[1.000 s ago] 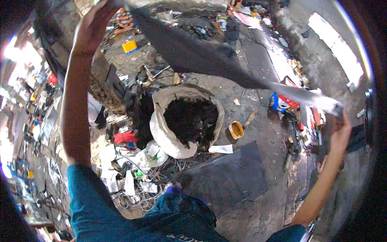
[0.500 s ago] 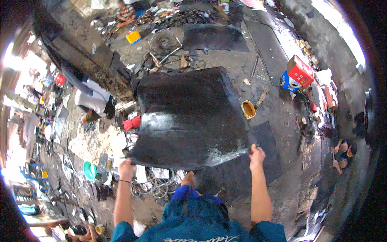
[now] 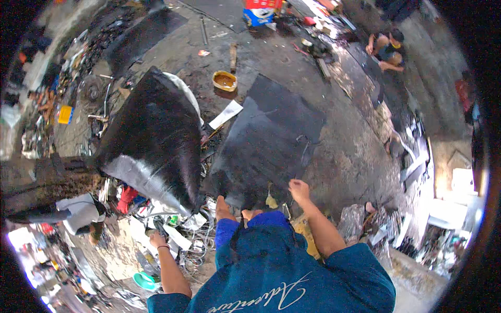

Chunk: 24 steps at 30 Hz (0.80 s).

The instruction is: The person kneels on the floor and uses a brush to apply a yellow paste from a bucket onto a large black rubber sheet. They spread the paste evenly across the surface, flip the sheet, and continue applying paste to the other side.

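Observation:
A large black sheet (image 3: 151, 125), glossy along its near edge, lies askew over the ground at the left, folded or bulging. Beside it, a second, flatter dark sheet (image 3: 266, 138) is spread on the floor ahead of my feet. My left hand (image 3: 158, 239) is low at the left, over pale scraps and apart from the black sheet; its fingers are too small and blurred to read. Just above the near right edge of the flat sheet is my right hand (image 3: 299, 191), its fingers curled together with nothing visible in them.
A yellow tub (image 3: 225, 81) of brown stuff stands beyond the sheets, with a white strip (image 3: 226, 114) nearer. Tangled scraps (image 3: 201, 242) lie left of my feet, near a green basin (image 3: 144, 281). A beam (image 3: 47, 180) is at the left. Another person (image 3: 387, 49) crouches at the far right.
My view has turned to the right. The black sheet has left both hands and now lies at the left. My hands have drawn back, and the flat sheet is uncovered.

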### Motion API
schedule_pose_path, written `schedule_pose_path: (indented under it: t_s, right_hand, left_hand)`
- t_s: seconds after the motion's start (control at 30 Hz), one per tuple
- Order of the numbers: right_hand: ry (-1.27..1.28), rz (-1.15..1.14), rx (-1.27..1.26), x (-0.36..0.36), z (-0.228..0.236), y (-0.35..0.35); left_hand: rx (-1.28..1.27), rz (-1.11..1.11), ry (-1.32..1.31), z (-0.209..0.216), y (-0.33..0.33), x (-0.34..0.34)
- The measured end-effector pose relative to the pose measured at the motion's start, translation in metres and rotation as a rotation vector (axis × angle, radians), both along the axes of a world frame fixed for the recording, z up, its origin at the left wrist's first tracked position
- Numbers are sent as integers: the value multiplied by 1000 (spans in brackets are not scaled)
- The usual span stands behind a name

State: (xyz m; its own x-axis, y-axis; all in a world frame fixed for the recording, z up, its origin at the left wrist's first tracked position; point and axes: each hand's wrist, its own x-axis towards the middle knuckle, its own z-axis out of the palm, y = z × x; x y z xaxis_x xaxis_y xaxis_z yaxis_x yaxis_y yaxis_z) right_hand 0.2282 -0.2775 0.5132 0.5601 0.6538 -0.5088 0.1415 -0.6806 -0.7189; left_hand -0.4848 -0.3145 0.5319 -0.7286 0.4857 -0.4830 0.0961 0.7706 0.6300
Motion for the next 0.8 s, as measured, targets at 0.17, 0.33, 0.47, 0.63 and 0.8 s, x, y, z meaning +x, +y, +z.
schedule_pose_path:
  t_s: [0.17, 0.33, 0.47, 0.63, 0.8]
  right_hand:
    - [-670, 902, -796, 89, 24, -202]
    - [-396, 873, -883, 74, 14, -254]
    - [-66, 184, -423, 34, -10, -208]
    - [320, -180, -57, 62, -49, -90]
    - [276, -138, -96, 128, 53, 80]
  left_hand:
    - [206, -295, 122, 40, 81, 75]
    - [91, -844, 373, 130, 171, 171]
    - [89, -971, 330, 140, 216, 223]
    - [82, -779, -5, 95, 246, 251]
    - [-248, -617, -136, 61, 273, 308]
